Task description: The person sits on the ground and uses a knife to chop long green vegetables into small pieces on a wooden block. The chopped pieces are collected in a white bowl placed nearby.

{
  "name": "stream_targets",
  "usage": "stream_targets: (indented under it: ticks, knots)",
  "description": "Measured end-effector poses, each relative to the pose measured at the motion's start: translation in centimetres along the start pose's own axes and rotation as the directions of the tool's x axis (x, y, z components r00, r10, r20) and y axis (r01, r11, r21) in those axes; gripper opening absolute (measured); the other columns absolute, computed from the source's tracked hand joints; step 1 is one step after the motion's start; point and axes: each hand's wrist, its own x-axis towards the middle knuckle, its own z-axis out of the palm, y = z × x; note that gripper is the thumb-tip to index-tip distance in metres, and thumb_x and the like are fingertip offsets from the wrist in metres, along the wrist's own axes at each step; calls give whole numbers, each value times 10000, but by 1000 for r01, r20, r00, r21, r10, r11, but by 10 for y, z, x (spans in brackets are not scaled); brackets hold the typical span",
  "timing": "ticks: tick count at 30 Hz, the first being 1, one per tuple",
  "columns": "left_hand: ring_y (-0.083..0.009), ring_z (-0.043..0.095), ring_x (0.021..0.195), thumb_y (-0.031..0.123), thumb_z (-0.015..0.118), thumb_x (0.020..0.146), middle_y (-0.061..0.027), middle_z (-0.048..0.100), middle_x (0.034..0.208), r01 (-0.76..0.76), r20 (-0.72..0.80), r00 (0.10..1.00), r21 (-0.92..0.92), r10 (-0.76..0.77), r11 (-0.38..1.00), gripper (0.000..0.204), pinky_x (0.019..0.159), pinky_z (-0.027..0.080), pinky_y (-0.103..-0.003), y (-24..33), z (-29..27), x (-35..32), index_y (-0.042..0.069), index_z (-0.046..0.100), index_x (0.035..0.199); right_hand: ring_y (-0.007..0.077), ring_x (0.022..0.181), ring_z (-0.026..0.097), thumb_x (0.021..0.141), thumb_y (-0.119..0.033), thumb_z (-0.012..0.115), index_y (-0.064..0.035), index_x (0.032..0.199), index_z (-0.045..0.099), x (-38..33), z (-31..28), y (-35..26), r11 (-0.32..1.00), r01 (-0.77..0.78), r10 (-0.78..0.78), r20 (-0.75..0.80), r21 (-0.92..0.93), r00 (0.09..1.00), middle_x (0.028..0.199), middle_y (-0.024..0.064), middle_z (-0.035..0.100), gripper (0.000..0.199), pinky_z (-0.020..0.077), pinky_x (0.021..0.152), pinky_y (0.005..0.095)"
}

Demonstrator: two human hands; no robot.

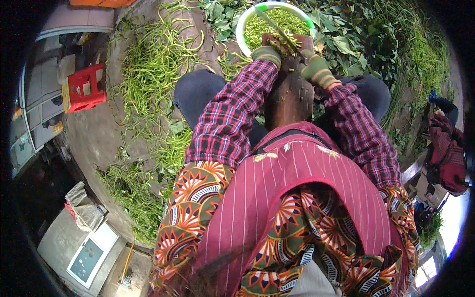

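Note:
My right hand (pixel 317 70), in a green and tan striped glove, is closed around the handle of a long knife (pixel 278 30). Its blade slants up and left, over a wooden board (pixel 289 101) that lies between my knees. At the board's left edge is my left hand (pixel 267 55), gloved alike, its fingers curled around green beans that show only in part near the blade. A few cut bits stick to the wood. Beyond the board's far end stands a round white and green basin (pixel 241 35) filled with chopped green beans (pixel 277 21).
Long green beans (pixel 158 54) lie strewn on the ground to the left. Leafy cuttings (pixel 346 42) are heaped at the far right. A red plastic stool (pixel 85 90) stands at the left. Another person (pixel 445 141) is at the right edge.

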Motion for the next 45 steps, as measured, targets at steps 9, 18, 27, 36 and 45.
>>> stream_targets:
  ticks: [9, 18, 27, 36, 45]
  knots:
    - [-228, 355, 1069, 421, 171, 805, -33, 432, 1128, 71, -73, 996, 313, -51, 947, 444, 948, 132, -462, 27, -15, -16, 218, 377, 1143, 349, 761, 516, 664, -220, 522, -87, 943, 499, -27, -10, 18, 999, -20, 20, -18, 27, 1000, 792, 210, 541, 310, 418, 660, 369]
    - [-225, 423, 978, 372, 283, 795, -41, 493, 1037, 118, -365, 931, 253, -18, 960, 380, 842, 262, -417, 20, 6, -11, 171, 472, 1057, 337, 796, 513, 646, -174, 533, -18, 978, 478, -20, -5, 6, 988, -58, 77, 130, -144, 988, 856, 207, 535, 371, 414, 685, 354]
    - [-219, 468, 863, 442, 341, 783, -53, 517, 923, 177, -288, 955, 354, -73, 918, 389, 752, 338, -382, 17, -15, -40, 137, 474, 985, 342, 789, 511, 634, -203, 546, -24, 956, 483, -11, 8, 24, 990, -16, 32, 114, -138, 993, 853, 214, 531, 374, 414, 677, 363]
    - [-177, 458, 808, 262, 327, 797, -48, 475, 883, 153, -315, 921, -252, -231, 955, 247, 752, 362, -301, -21, 82, 63, 104, 426, 959, 347, 789, 512, 644, -230, 541, -35, 953, 478, -10, 7, 11, 983, -47, 73, 141, -177, 987, 842, 212, 534, 371, 420, 676, 376]
    - [-272, 530, 841, 231, 402, 766, -56, 544, 977, 63, -15, 998, 167, -62, 984, 285, 605, 389, -523, 4, 29, 5, 127, 555, 982, 318, 722, 530, 633, -168, 512, -29, 986, 477, -11, -2, 18, 991, 110, -107, 43, -80, 993, 784, 193, 546, 380, 416, 638, 336]
